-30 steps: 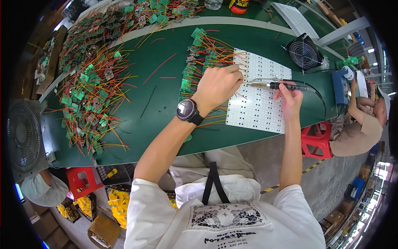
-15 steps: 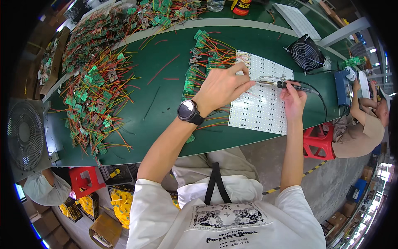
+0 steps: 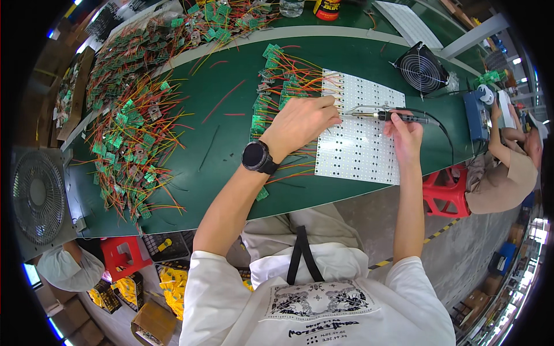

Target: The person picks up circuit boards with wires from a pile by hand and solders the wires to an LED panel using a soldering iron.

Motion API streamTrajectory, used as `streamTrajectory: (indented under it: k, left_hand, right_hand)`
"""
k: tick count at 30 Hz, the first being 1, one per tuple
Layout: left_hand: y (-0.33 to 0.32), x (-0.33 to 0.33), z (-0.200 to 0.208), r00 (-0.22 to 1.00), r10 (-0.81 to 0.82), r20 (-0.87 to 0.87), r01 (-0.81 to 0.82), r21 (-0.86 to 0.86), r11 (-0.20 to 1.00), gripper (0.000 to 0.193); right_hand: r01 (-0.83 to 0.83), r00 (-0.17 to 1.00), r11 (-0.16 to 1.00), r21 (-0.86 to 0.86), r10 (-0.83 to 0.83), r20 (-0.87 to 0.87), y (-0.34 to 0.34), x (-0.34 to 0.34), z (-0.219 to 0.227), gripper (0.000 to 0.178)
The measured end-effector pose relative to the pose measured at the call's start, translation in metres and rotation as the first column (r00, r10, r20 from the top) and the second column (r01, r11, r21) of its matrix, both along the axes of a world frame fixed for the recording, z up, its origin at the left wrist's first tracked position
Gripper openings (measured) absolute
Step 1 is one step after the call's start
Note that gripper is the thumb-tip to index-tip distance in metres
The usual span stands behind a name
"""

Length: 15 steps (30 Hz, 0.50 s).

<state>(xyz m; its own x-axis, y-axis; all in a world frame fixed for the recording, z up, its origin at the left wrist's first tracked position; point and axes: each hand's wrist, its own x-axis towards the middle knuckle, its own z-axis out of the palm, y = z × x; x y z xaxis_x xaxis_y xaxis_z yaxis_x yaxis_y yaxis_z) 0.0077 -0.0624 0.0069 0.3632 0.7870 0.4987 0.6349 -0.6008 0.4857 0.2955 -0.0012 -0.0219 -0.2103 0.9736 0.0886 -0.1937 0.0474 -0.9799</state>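
My right hand (image 3: 404, 136) grips a soldering iron (image 3: 398, 116) with a black handle and a thin metal tube along its shaft. The iron lies nearly level over a white LED panel (image 3: 369, 151) dotted with rows of small parts, its tip pointing left. Just left of that tip, my left hand (image 3: 307, 122) is closed, fingertips together at the panel's left side; what they pinch is hidden. Small green circuit boards (image 3: 261, 109) stand in a column beside the panel, their red and yellow wires (image 3: 306, 78) running to its left edge and partly under my left hand.
A big heap of wired circuit boards (image 3: 135, 138) covers the table's left. A black fan (image 3: 424, 69) and a blue box (image 3: 476, 118) stand to the right; the iron's cable (image 3: 447, 135) hangs there. A grey fan (image 3: 39, 196) is far left. A person (image 3: 508, 173) sits at right.
The soldering iron's tip has moved slightly left with my right hand. My left fingers, raised and arched before, are now lower and closer together. The whole view has shifted a little.
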Motion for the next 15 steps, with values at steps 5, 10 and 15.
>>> streamTrajectory:
  k: [5,10,15]
  left_hand:
    - [0.0008,-0.001,-0.0032,0.998,0.029,-0.061,-0.031,-0.018,0.999,0.012]
    - [0.0016,0.0005,-0.0061,0.999,0.047,-0.022,-0.048,-0.033,0.998,0.012]
    - [0.0015,0.0009,-0.0055,0.998,0.051,-0.023,-0.053,-0.06,0.997,0.013]
  right_hand:
    - [-0.019,0.999,0.999,0.032,0.018,0.029,-0.0026,-0.0024,0.002,0.019]
    - [-0.046,0.998,0.998,0.052,0.044,0.047,-0.0057,-0.0024,0.0059,0.019]
    - [-0.043,0.998,0.998,0.049,0.041,0.056,-0.0063,-0.0036,0.0065,0.018]
